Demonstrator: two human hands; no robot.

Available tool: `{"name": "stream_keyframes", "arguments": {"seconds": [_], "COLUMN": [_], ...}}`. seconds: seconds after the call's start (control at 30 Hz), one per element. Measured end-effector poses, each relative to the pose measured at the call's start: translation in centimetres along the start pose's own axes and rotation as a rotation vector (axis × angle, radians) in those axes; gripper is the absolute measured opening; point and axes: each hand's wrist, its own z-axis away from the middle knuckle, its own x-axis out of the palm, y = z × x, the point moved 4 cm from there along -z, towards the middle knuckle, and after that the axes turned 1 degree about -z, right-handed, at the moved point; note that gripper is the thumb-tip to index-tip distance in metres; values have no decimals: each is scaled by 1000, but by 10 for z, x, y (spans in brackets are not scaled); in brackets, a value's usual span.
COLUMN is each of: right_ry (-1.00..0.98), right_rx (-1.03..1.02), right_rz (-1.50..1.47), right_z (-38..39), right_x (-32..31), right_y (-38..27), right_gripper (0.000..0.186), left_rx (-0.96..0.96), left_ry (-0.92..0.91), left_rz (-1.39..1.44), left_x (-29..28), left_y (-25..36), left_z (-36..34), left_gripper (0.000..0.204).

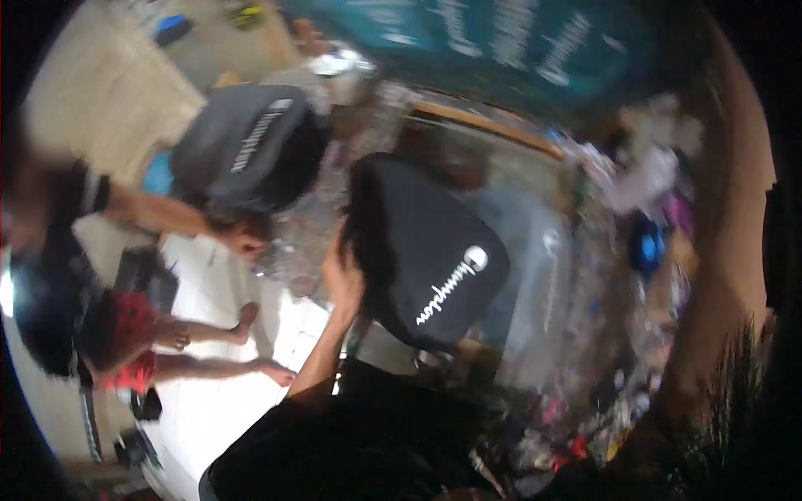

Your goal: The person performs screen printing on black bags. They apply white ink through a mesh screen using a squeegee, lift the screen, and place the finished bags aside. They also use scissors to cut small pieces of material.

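Observation:
A black, rounded bag [426, 250], much like a backpack, with white script on its front is tilted in front of me. My left hand [342, 271] is closed on its left edge, the fingers partly hidden behind it. Under the bag's lower edge, a blurred brownish patch may be my right hand, but its fingers cannot be made out. To the right, a grey-blue bag [535, 292] with similar lettering looks wrapped in clear plastic. Farther left, another black bag [251, 146] of the same look is beside a co-worker's hand [246, 238].
A person in red shorts [134, 334] is at the left, bare legs over a white sheet [200, 392]. Blurred plastic wrapping and mixed scraps [585, 401] lie around the bags. At the top is a teal sheet or sack [501, 42] with white lettering; a brown surface [735, 225] borders the right.

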Motion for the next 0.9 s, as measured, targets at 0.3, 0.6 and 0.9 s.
{"name": "stream_keyframes", "arguments": {"seconds": [0.3,0.6,0.9], "right_ry": [-46,73,116], "right_rx": [115,323,345], "right_rz": [-137,-67,-72], "right_z": [-17,-4,-11], "right_x": [12,-40,2], "right_y": [67,83,82], "right_gripper": [69,78,74], "left_rx": [-27,397,-990], "left_ry": [72,442,344], "left_rz": [309,-524,-385], "left_x": [-229,-256,-136], "left_y": [87,-59,-304], "left_z": [-274,-53,292], "left_gripper": [43,33,27]}}
